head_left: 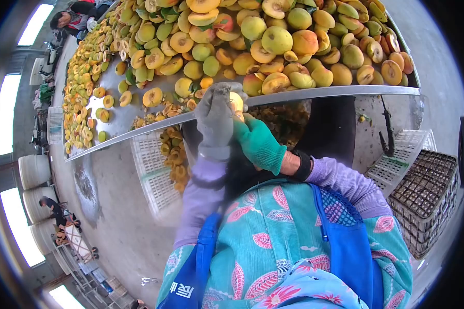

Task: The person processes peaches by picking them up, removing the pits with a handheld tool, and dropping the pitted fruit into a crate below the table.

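My left hand, in a grey glove, is closed around a piece of yellow peach at the table's front edge. Just below and to the right, my right hand wears a green glove. Its fingers are curled shut close against the peach, and whatever they grip is hidden. Beyond both hands, many yellow and green peaches, whole and halved, are heaped on the metal table. Some cut halves show their stones or hollows.
White plastic crates stand below the table on the left, with fruit pieces beside them. A dark-topped crate is at the right. One person works at the far left end; another person is by a cart.
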`<state>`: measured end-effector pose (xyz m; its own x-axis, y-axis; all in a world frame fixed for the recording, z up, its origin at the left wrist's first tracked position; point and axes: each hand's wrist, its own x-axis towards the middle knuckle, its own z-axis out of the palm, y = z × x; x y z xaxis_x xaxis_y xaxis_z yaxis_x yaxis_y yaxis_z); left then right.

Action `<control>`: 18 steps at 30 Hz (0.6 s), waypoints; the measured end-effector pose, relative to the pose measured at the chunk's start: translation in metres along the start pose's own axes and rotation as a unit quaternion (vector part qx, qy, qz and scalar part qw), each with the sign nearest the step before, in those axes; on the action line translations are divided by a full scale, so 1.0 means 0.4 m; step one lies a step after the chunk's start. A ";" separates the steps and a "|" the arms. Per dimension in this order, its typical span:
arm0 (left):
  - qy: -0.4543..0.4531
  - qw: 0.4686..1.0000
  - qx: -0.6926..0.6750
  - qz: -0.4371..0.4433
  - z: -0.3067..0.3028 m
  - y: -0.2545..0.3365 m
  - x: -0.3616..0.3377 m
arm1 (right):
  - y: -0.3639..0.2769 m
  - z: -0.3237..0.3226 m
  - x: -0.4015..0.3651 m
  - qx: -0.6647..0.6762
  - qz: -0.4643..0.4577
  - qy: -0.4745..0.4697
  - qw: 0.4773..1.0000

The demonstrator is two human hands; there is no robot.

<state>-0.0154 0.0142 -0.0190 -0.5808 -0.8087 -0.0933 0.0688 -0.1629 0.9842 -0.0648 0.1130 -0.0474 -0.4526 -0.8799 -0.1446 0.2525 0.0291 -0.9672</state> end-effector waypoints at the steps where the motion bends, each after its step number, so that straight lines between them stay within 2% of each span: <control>1: -0.003 1.000 -0.012 0.004 0.005 0.002 0.003 | -0.013 0.001 -0.001 0.010 0.036 0.000 0.999; 2: 0.009 1.000 -0.004 -0.011 0.013 0.010 0.003 | -0.012 0.005 -0.002 0.011 0.034 -0.001 0.999; 5: -0.034 0.992 0.009 -0.122 0.002 0.049 0.023 | -0.047 0.010 -0.008 -0.001 0.031 0.000 1.000; 6: -0.039 0.991 0.009 -0.126 0.001 0.053 0.031 | -0.097 -0.003 -0.008 0.029 0.200 -0.036 0.979; 7: -0.026 0.993 -0.016 -0.117 0.008 0.055 0.032 | -0.115 -0.007 -0.004 0.124 0.232 -0.061 0.963; 9: -0.003 0.993 -0.061 -0.099 0.027 0.055 0.035 | -0.130 -0.020 0.005 0.311 0.287 -0.106 0.900; 10: -0.084 0.981 -0.100 -0.144 0.009 0.064 0.040 | -0.130 -0.031 0.013 0.378 0.304 -0.163 0.859; 12: -0.133 0.959 -0.225 -0.109 0.003 0.057 0.029 | -0.125 -0.052 0.023 0.501 0.335 -0.271 0.751; 13: -0.154 0.942 -0.286 -0.089 -0.004 0.057 0.021 | -0.127 -0.053 0.014 0.512 0.333 -0.299 0.733; 14: -0.116 0.974 -0.189 -0.053 -0.024 0.066 0.003 | -0.135 -0.052 0.006 0.521 0.331 -0.329 0.715; 15: 0.013 0.997 0.001 0.071 -0.080 0.020 -0.007 | -0.140 -0.062 0.003 0.526 0.329 -0.351 0.701; 17: 0.186 0.972 0.118 0.084 -0.186 0.024 -0.061 | -0.116 -0.104 0.002 0.523 0.343 -0.342 0.702; 18: 0.230 0.972 0.037 -0.018 -0.232 0.075 -0.084 | -0.081 -0.125 0.005 0.514 0.361 -0.315 0.712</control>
<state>0.0815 -0.0160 -0.0004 -0.1569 -0.9731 -0.1685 -0.0142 -0.1683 0.9856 -0.1165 0.1340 -0.0266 0.5039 -0.8589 -0.0918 0.8633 0.5042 0.0218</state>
